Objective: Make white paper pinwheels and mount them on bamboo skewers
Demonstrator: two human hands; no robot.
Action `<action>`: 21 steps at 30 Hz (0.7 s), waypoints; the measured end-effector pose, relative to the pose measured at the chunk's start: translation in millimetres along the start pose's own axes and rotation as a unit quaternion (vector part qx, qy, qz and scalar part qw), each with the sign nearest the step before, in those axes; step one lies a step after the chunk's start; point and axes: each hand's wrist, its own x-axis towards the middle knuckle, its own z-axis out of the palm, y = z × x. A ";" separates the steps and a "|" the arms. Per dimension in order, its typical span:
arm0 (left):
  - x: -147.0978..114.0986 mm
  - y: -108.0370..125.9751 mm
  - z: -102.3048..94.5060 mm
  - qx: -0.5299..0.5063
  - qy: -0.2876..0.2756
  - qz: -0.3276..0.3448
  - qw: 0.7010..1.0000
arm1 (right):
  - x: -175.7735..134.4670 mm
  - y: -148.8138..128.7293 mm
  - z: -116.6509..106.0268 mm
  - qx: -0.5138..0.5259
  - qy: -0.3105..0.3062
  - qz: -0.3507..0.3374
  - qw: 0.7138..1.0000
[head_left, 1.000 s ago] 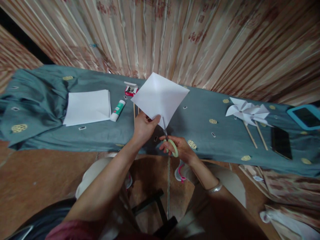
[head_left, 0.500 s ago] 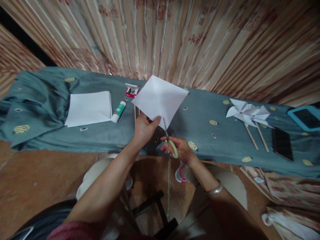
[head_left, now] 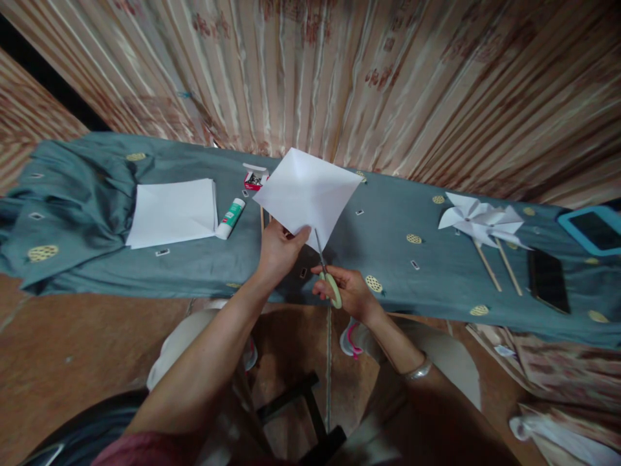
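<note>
Pleated curtain [head_left: 286,84], reddish print, hung behind. Grey-green cloth [head_left: 388,213] had yellow pineapple prints, was bunched at left end. Paper stack [head_left: 172,213] lay on it, left side, white, edges slightly uneven. Glue stick [head_left: 231,219], green label, lay slantwise just right of that. Small red-and-white box [head_left: 251,186] stood near, lid up, metal bits inside, too small to tell. Two white pinwheels [head_left: 468,217] overlapped on the right, wooden handles [head_left: 508,266] pointing toward the near edge. Black phone [head_left: 548,279] lay beside them; blue-rimmed device [head_left: 601,230] sat farther right. Floor [head_left: 97,343] was brown.
</note>
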 end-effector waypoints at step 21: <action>0.8 0.1 0.7 -0.018 0.006 -0.008 1.000 | 0.9 -1.2 1.3 0.027 -0.001 0.014 1.000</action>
